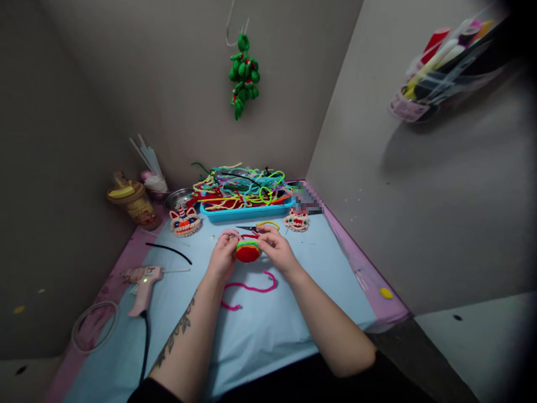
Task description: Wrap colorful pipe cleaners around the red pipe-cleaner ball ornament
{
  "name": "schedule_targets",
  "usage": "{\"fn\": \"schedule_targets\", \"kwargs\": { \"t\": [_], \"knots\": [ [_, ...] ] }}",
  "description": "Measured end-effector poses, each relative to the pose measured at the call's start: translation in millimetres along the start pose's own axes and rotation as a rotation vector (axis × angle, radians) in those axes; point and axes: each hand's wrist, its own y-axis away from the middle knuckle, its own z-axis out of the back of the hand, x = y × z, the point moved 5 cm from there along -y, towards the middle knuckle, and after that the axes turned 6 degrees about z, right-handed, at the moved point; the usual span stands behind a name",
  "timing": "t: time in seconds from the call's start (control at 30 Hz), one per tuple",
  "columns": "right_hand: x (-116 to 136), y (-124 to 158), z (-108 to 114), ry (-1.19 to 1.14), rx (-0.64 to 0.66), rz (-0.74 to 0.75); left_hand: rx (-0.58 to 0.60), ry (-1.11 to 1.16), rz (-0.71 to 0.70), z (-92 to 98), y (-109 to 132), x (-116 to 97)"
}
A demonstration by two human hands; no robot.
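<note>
A round red craft piece with a green, yellow and blue fuzzy rim [248, 253] is held between both hands above the table. My left hand [224, 253] pinches its left edge, and a pale pink strand shows by those fingers. On the right edge, my right hand [278, 250] is closed with thumb and fingers. Just behind the piece, partly hidden, lie dark-bladed scissors [246, 228] and a yellow fuzzy strand [271, 224]. A magenta pipe cleaner [251, 288] lies curved on the blue table cover [327, 280] below the hands.
A blue tray [247, 213] heaped with coloured pipe cleaners stands at the back, flanked by two fuzzy animal-face pieces [185, 223]. Leftward are a pink glue gun [145, 288], a black pipe cleaner [170, 251], a metal bowl [179, 198] and a lidded cup [138, 204].
</note>
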Motion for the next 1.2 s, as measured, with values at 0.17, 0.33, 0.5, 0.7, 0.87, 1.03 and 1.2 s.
{"fn": "schedule_targets", "kwargs": {
  "t": [0.17,0.33,0.5,0.7,0.87,1.03,1.2],
  "knots": [
    [-5.8,-2.8,9.9,-0.017,-0.121,-0.076,-0.145,-0.157,-0.04,11.2,-5.3,4.3],
    [-7.9,-2.1,8.0,0.022,-0.097,-0.078,-0.033,-0.195,-0.147,3.6,-2.4,-0.6],
    [-5.2,-1.1,3.8,0.077,-0.055,-0.057,0.036,-0.281,-0.223,-2.9,0.1,-2.9],
    [-1.2,-1.7,7.2,0.138,-0.074,-0.021,0.091,-0.398,-0.26,-6.9,1.9,-2.6],
    [3.0,-1.5,5.6,0.209,-0.039,0.042,0.078,-0.556,-0.228,-11.3,3.3,-4.6],
    [1.6,-2.9,9.1,0.145,-0.069,0.034,0.064,-0.567,-0.159,-6.3,-1.3,1.6],
    [3.3,-5.1,18.7,0.064,-0.14,0.065,-0.011,-0.422,-0.129,1.3,-4.0,4.0]
  ]
}}
